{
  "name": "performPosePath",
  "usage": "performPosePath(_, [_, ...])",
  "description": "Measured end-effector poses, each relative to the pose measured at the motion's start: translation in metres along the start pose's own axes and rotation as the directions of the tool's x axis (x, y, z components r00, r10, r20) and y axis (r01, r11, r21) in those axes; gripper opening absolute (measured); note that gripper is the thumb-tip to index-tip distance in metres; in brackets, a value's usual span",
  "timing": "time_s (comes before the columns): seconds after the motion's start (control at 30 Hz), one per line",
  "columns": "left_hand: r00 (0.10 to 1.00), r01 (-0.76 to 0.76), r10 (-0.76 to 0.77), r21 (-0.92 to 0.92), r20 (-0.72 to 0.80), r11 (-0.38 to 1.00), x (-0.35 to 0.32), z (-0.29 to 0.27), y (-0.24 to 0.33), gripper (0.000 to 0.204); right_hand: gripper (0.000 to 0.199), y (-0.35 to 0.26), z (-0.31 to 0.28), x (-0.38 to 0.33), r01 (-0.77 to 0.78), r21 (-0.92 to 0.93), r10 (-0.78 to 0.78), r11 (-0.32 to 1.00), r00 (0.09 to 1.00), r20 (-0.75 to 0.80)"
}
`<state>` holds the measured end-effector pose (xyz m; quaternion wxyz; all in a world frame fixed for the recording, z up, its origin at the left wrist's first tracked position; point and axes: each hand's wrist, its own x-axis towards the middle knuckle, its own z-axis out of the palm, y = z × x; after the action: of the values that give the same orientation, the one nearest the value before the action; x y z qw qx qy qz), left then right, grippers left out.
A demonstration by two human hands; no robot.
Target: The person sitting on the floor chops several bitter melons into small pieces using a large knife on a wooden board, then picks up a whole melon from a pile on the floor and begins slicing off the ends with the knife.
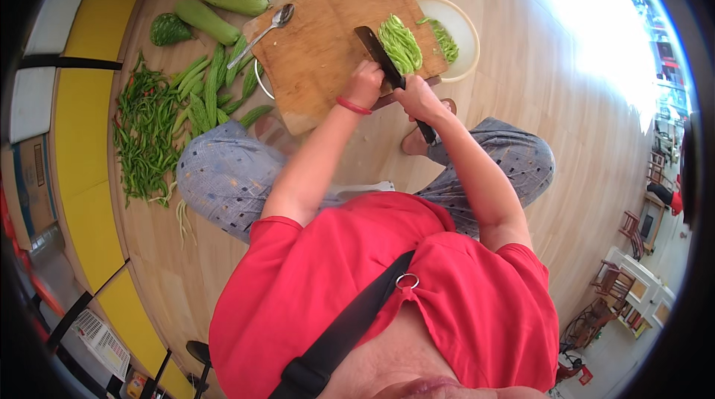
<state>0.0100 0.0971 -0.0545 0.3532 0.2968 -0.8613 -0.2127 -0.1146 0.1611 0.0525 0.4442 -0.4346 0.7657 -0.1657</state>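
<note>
My right hand (418,99) grips the dark handle of a big knife (377,50), whose blade lies across a wooden cutting board (320,49). A heap of sliced green vegetable (401,43) sits just right of the blade. My left hand (363,84), with a red band on the wrist, is curled at the board's near edge against the blade's left side; I see nothing held in it. A white bowl (463,20) with more green slices stands beyond the board on the right.
A metal spoon (269,28) lies on the board's left corner. Bitter gourds (216,90), pale green gourds (223,8) and a spread of green chillies (145,134) lie on the wooden floor to the left. My knees flank a sandalled foot (414,142).
</note>
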Motion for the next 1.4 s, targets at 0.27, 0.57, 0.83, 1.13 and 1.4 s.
performPosePath(0.27, [0.944,0.322,-0.329,-0.23,0.007,0.918,0.004,-0.008,0.005,0.007,0.025,0.01,0.01,-0.004,0.188,-0.37,-0.253,0.91,0.958,-0.135])
performPosePath(0.57, [0.495,0.422,-0.618,-0.791,0.61,-0.443,0.006,-0.047,-0.015,0.032,0.024,0.006,0.012,-0.03,0.285,-0.252,-0.331,0.925,0.929,-0.166])
performPosePath(0.83, [0.666,0.373,-0.308,-0.661,0.679,-0.651,0.006,-0.048,-0.021,0.049,0.011,0.017,0.005,-0.024,-0.028,0.732,-0.164,0.681,0.968,0.19])
performPosePath(1.13, [0.593,0.56,-0.539,-0.787,0.598,-0.257,0.055,-0.046,-0.011,0.049,0.014,0.03,-0.031,-0.038,0.158,0.565,-0.082,0.81,0.984,-0.157])
performPosePath(1.4, [0.603,0.694,-0.608,-0.715,0.516,0.082,0.099,-0.068,-0.009,0.056,0.038,0.069,0.0,-0.056,0.373,-0.445,-0.566,0.814,0.683,-0.462])
